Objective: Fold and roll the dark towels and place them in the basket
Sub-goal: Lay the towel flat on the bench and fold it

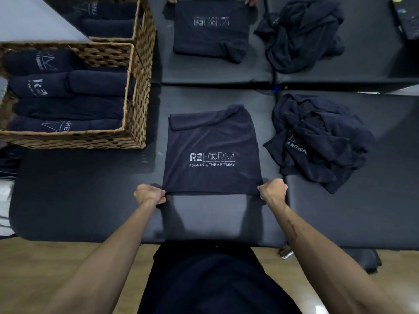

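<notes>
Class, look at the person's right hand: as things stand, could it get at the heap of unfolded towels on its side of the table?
Probably yes, once it lets go. The right hand is pinching a corner of the spread towel, so it is occupied. The heap of unfolded towels lies just beyond it on the table, with nothing between them.

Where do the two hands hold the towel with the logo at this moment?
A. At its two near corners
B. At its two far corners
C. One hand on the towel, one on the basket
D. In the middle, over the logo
A: the left hand and the right hand each pinch a near corner of the towel, which lies flat on the table with its logo facing up.
</notes>
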